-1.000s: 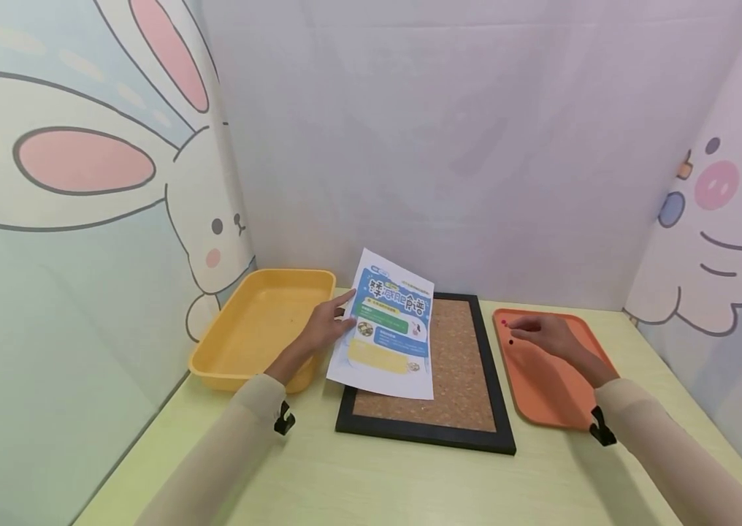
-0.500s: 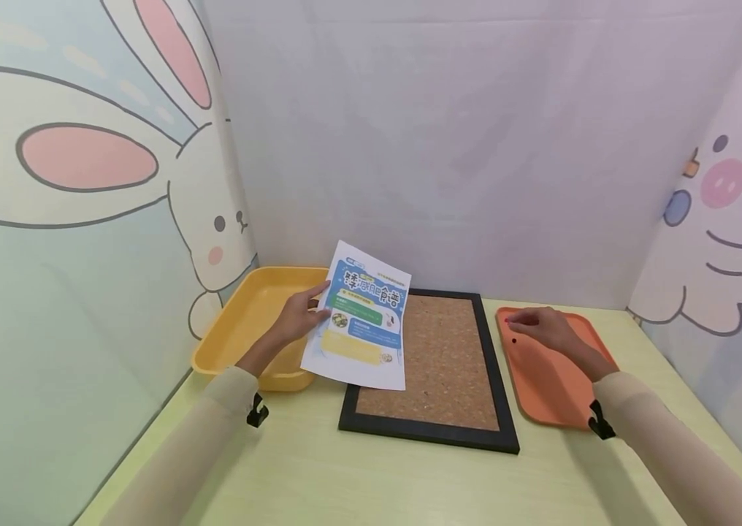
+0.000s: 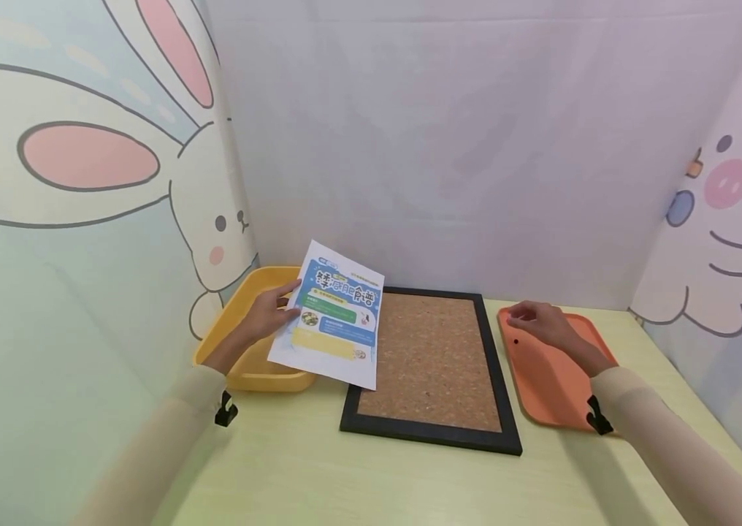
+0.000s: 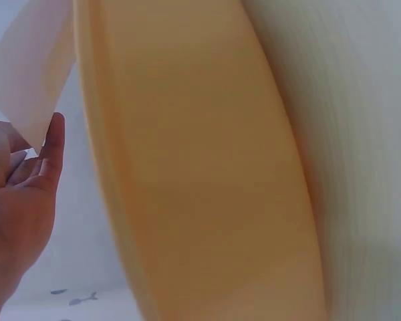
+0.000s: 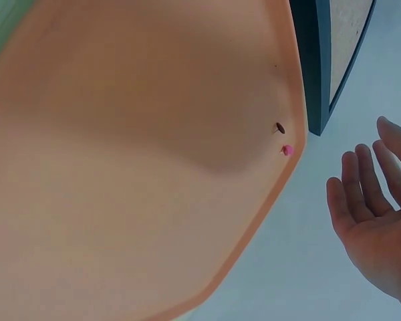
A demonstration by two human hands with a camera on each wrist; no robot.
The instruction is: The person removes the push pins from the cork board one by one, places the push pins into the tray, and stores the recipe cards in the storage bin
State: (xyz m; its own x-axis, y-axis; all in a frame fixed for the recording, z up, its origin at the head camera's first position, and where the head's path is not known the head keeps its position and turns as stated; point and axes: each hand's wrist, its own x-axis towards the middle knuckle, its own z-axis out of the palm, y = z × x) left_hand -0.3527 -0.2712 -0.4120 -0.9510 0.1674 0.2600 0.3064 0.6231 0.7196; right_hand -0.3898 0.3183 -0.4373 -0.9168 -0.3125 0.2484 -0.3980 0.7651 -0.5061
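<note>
My left hand [image 3: 266, 318] pinches the left edge of a printed paper sheet [image 3: 334, 314], held tilted over the yellow bin and the left part of a black-framed cork board [image 3: 437, 358]. In the left wrist view, thumb and fingers grip a corner of the sheet [image 4: 33, 73]. My right hand [image 3: 542, 323] hovers above the far left corner of an orange tray [image 3: 555, 383]; the right wrist view shows its fingers loosely bent, holding nothing. A dark thumbtack [image 5: 279, 128] and a pink thumbtack [image 5: 288, 150] lie near the tray's rim.
The yellow bin [image 3: 269, 383] stands at the left, partly covered by the sheet. A pale wooden table [image 3: 371, 478] carries everything. A white curtain [image 3: 437, 146] closes the back, and cartoon-printed panels [image 3: 101, 292] flank both sides.
My left hand has carried the paper sheet leftward, uncovering more of the cork board. Over the tray, my right hand has shifted only slightly, and its fingers look a little looser.
</note>
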